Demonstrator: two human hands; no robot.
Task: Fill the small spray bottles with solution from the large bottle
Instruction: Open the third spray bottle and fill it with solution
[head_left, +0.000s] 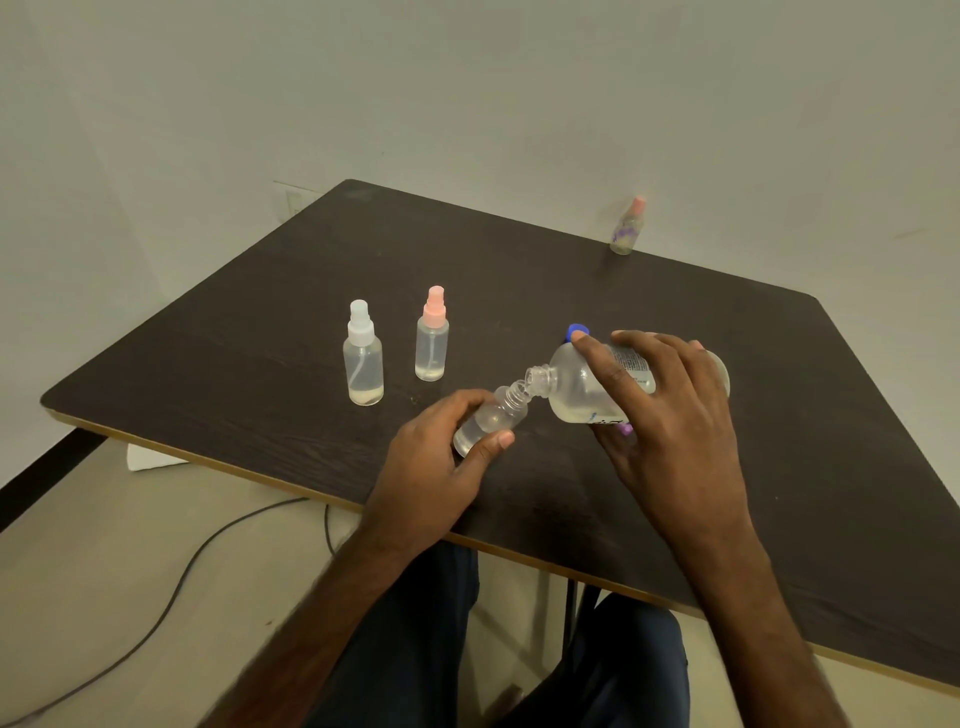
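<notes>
My right hand (670, 410) grips the large clear bottle (576, 387), tipped almost flat with its open neck pointing left. Its mouth touches the threaded mouth of a small uncapped spray bottle (493, 415), which my left hand (441, 467) holds tilted just above the dark table (234, 364). Clear liquid sits in both. A small bottle with a white sprayer (363, 356) and one with a pink sprayer (432, 338) stand upright to the left, each with a little liquid at the bottom. A blue cap (577, 331) lies behind the large bottle.
A small pink-topped bottle (628, 228) stands at the table's far edge by the wall. Something purple (626, 428) peeks out under my right hand. A black cable (182, 577) runs over the floor on the left, beside a white paper (150, 460). My legs are under the near edge.
</notes>
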